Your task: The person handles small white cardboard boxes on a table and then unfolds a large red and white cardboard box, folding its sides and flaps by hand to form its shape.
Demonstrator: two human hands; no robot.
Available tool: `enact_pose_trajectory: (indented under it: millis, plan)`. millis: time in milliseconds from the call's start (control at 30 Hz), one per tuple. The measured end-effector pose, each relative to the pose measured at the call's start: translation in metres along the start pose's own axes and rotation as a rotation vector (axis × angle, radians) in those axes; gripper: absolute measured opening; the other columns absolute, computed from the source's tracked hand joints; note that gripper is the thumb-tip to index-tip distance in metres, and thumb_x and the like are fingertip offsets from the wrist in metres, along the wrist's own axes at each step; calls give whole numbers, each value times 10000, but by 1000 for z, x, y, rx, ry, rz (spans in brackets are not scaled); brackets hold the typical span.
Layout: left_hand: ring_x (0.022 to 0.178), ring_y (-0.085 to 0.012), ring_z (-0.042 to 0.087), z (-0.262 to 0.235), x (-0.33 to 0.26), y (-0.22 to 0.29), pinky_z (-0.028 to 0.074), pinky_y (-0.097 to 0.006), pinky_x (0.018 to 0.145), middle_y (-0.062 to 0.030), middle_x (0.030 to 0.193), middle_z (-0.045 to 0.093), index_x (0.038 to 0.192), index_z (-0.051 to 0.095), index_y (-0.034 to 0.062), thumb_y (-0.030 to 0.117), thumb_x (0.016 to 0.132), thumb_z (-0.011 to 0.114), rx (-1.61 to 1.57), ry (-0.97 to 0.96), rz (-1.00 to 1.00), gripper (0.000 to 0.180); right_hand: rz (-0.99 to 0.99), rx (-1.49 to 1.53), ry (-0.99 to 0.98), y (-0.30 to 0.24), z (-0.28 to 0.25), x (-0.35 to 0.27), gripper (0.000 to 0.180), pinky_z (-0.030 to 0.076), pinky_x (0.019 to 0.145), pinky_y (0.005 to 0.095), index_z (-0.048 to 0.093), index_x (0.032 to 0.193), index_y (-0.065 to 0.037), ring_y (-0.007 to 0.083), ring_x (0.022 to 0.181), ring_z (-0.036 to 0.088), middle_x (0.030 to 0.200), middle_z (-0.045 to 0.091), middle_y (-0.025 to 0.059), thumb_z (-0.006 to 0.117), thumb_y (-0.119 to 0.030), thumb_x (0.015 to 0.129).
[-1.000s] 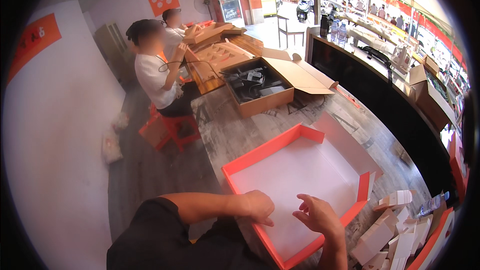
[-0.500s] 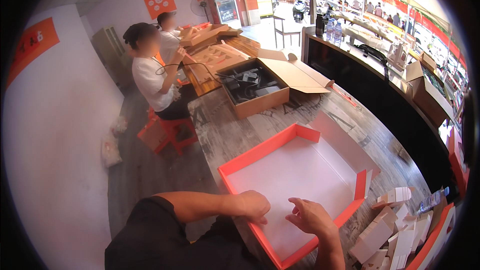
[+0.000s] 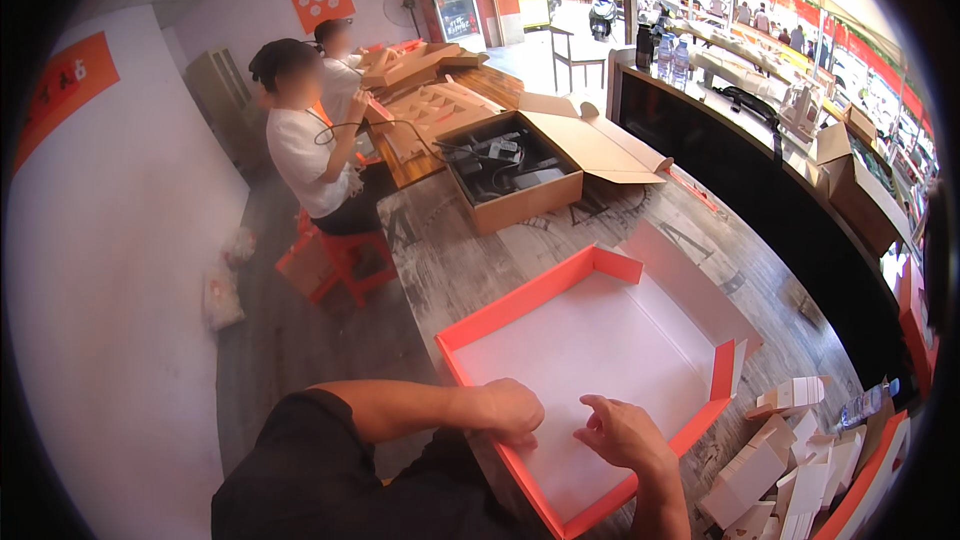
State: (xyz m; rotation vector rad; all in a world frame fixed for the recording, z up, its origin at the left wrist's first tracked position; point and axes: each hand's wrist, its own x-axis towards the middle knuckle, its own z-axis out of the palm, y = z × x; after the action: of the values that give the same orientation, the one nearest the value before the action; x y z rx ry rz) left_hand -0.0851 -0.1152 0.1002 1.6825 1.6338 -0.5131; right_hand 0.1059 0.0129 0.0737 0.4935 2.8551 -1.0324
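A big flat box [image 3: 600, 340] with a white inside and orange walls lies open on the grey wooden surface [image 3: 470, 260], right in front of the person. The far right wall of the box is folded down flat, and a small orange flap stands up at the right corner. The left hand [image 3: 510, 410] rests on the white floor of the box, just inside the near left wall. Its fingers are curled under and press down; its grip is closed loosely, with nothing seen inside it. The right hand [image 3: 622, 433] is also on the white floor, just beside the left hand but not touching it. Its fingers are bent and its fingertips [image 3: 592, 404] touch the cardboard; its grip is loose and holds nothing. To the right of the box, near the edge of the surface, sits a pile of small folded white boxes [image 3: 790, 470]. Farther back on the surface is a brown cardboard box [image 3: 520, 175] with its flaps open and dark things inside. Beyond it, another person in a white shirt [image 3: 305, 155] sits on a red stool [image 3: 350, 255], next to stacks of flat brown cardboard [image 3: 425, 105].
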Motion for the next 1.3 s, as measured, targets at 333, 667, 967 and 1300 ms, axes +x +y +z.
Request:
enact_pose_trajectory:
  millis: [333,667,967,1300]
  plan:
    - [898,-375,703,2,2,-3,552,-470,810,-170,885,731,903,761,36,495,947,616,5,-14,20,484,-14,9,16,-1,-1,-2,525,549,775,409,602,1304,-31,312,880,691,938,716,123,764,-246,853]
    - [866,-391,698,5,3,-4,547,-478,788,-189,850,718,889,752,24,485,945,620,-20,22,30,482,-85,-85,-105,-11,-11,-12,686,538,882,421,573,1351,-64,350,999,657,1049,684,145,854,-289,766]
    - [872,-403,698,5,3,-5,546,-482,788,-201,858,720,888,753,17,479,931,634,0,62,50,479,-85,-298,-161,-17,-3,-14,792,529,921,435,583,1337,-107,347,1072,620,1132,619,141,922,-321,655]
    - [787,-402,692,12,6,-12,544,-501,726,-190,784,705,842,750,33,519,943,579,5,110,102,525,-67,-309,-176,-23,-5,-15,792,527,916,451,561,1342,-122,362,1070,618,1168,594,158,919,-302,658]
